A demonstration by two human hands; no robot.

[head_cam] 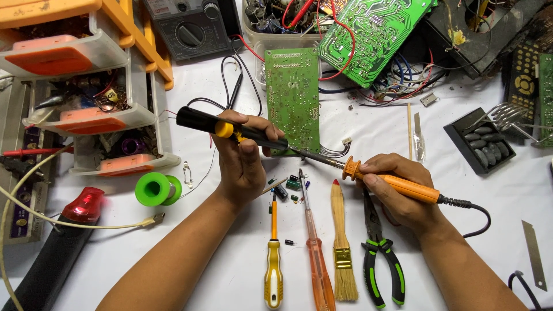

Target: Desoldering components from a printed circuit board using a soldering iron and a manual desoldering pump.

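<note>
On the white desk (242,86), centre of view: left hand (245,164) with fingers (249,151) closed around a black-and-yellow pen-shaped tool (230,130), held slanting, its thin end over the lower edge of a green rectangular circuit board (292,98). Cannot tell whether that end touches the board.

Right hand (397,193) with fingers (377,168) wrapped around the orange handle of a soldering iron (386,181); its dark metal tip points left toward the same board edge, close to the left tool's end. Black cord runs off the handle to the right.

Just below the two hands, loose on the desk: a few small electronic components (291,187), a yellow-handled screwdriver (274,270), a clear orange-handled tester screwdriver (317,259), a small wooden-handled brush with a red tip (341,242), black pliers with green-trimmed grips (380,253). All lie roughly parallel, handles toward the person.

Left of the left hand: a green plastic spool (156,189), and beyond it an orange-and-clear plastic drawer cabinet (86,86) with parts inside.

Far side of desk: a grey multimeter (193,29) with black leads, a second larger green circuit board (371,31) among red and blue wires. Right: a black tray of dark rubber keys (481,144), a metal blade (534,253) near the edge.
</note>
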